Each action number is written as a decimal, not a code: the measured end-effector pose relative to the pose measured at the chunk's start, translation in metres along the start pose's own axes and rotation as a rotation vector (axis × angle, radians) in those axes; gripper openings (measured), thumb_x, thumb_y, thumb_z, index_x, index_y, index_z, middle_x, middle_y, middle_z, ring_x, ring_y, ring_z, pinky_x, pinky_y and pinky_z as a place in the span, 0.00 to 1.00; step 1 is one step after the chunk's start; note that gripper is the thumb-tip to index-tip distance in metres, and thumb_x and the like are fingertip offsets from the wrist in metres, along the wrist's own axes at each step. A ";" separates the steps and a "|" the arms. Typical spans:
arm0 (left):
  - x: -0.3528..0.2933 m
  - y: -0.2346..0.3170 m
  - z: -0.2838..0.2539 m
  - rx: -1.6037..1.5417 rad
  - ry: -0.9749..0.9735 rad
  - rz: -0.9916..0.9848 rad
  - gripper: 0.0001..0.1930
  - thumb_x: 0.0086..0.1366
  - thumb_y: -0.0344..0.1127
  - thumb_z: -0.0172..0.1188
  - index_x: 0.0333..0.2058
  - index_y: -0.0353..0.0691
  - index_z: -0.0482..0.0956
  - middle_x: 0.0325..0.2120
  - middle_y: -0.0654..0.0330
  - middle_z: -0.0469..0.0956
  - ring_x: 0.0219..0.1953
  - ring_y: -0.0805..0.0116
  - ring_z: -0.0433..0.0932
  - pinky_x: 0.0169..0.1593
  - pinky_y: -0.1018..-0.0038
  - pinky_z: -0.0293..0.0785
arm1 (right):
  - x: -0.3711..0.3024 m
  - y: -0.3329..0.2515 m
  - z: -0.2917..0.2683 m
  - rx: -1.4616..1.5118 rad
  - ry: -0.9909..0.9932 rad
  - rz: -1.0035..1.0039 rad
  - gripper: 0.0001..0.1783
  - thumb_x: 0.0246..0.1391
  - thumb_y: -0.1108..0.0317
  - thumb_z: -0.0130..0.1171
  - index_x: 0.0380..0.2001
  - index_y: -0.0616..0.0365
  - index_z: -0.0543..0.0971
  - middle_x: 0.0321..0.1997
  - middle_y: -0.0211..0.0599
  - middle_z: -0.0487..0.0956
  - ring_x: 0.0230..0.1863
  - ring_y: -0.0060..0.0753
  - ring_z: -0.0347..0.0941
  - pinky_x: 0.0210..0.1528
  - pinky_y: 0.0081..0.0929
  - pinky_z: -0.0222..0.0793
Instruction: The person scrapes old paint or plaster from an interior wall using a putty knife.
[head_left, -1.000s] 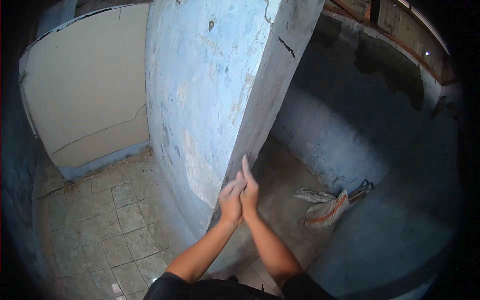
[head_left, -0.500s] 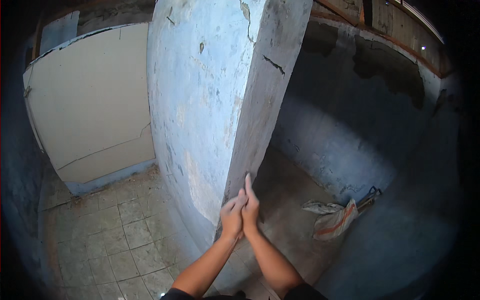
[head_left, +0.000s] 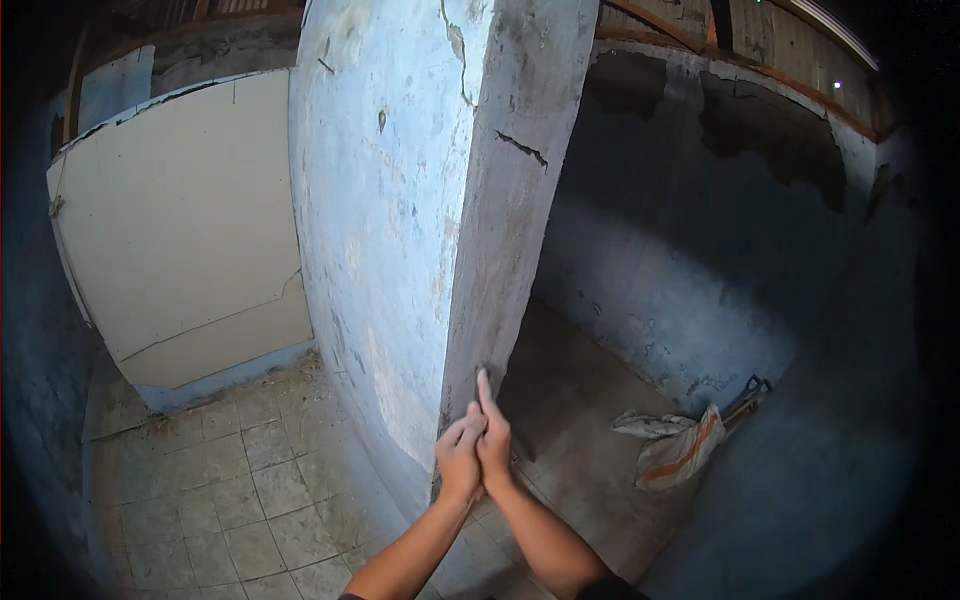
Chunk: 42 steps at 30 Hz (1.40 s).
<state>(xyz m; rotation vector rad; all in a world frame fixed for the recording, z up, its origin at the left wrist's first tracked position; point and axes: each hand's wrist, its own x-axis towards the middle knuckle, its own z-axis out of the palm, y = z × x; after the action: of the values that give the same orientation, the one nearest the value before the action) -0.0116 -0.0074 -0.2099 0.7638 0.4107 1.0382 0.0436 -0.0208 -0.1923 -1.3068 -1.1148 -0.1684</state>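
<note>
Worn blue wall (head_left: 375, 230) stands ahead of joined left hand (head_left: 459, 460) and right hand (head_left: 494, 445)

The wall runs up the middle of the view, its paint flaking, its narrow grey end (head_left: 505, 215) facing the person. To the right, a darker wall (head_left: 680, 250) carries a band of light. Tiled floor (head_left: 215, 490) spreads at lower left, below a cream board (head_left: 185, 240) set upright. A whitish sack (head_left: 682, 455) with an orange stripe lies on the floor at right. Both forearms reach up from the lower edge, and the hands press together in front of the lower grey end. Each grip lies against the other hand, with little gap between them; whether anything sits inside, I cannot tell. A dark crack (head_left: 522, 149) slants across the grey end, higher up. One index finger (head_left: 484, 388) points upward; whether its tip touches the grey end is unclear.
</note>
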 end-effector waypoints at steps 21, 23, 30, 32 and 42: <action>0.049 0.145 0.152 0.067 -0.448 0.311 0.18 0.72 0.43 0.60 0.49 0.33 0.78 0.41 0.62 0.77 0.43 0.76 0.73 0.49 0.78 0.70 | 0.194 -0.114 -0.035 -0.094 0.083 -0.237 0.29 0.65 0.72 0.47 0.70 0.58 0.66 0.44 0.41 0.83 0.34 0.23 0.70 0.41 0.23 0.70; 0.049 0.146 0.154 0.097 -0.485 0.354 0.19 0.72 0.44 0.60 0.50 0.33 0.76 0.42 0.61 0.77 0.44 0.75 0.73 0.49 0.77 0.70 | 0.197 -0.120 -0.042 -0.069 0.007 -0.123 0.29 0.65 0.73 0.48 0.69 0.61 0.66 0.55 0.47 0.82 0.40 0.23 0.73 0.47 0.23 0.70; 0.004 0.075 0.078 0.162 -0.259 0.250 0.19 0.72 0.42 0.59 0.51 0.31 0.75 0.44 0.58 0.77 0.47 0.72 0.74 0.53 0.75 0.71 | 0.091 -0.072 -0.031 -0.100 -0.078 0.011 0.30 0.65 0.73 0.49 0.70 0.59 0.65 0.64 0.50 0.76 0.63 0.31 0.73 0.65 0.25 0.63; 0.020 0.105 0.101 0.169 -0.319 0.305 0.19 0.72 0.42 0.59 0.51 0.31 0.75 0.43 0.58 0.77 0.46 0.73 0.75 0.51 0.76 0.71 | 0.128 -0.088 -0.029 -0.112 -0.018 -0.083 0.30 0.65 0.73 0.49 0.70 0.58 0.65 0.58 0.46 0.78 0.55 0.28 0.73 0.61 0.23 0.64; -0.005 0.097 0.067 0.195 -0.318 0.385 0.19 0.72 0.42 0.59 0.50 0.30 0.76 0.42 0.56 0.78 0.47 0.69 0.76 0.53 0.73 0.71 | 0.089 -0.068 -0.009 -0.282 0.058 -0.297 0.28 0.66 0.72 0.50 0.69 0.56 0.67 0.56 0.38 0.82 0.52 0.25 0.76 0.57 0.22 0.67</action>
<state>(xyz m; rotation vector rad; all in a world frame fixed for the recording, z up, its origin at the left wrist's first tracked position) -0.0308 -0.0086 -0.0932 1.1955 0.0899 1.2183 0.0490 -0.0088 -0.0801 -1.3668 -1.2646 -0.5984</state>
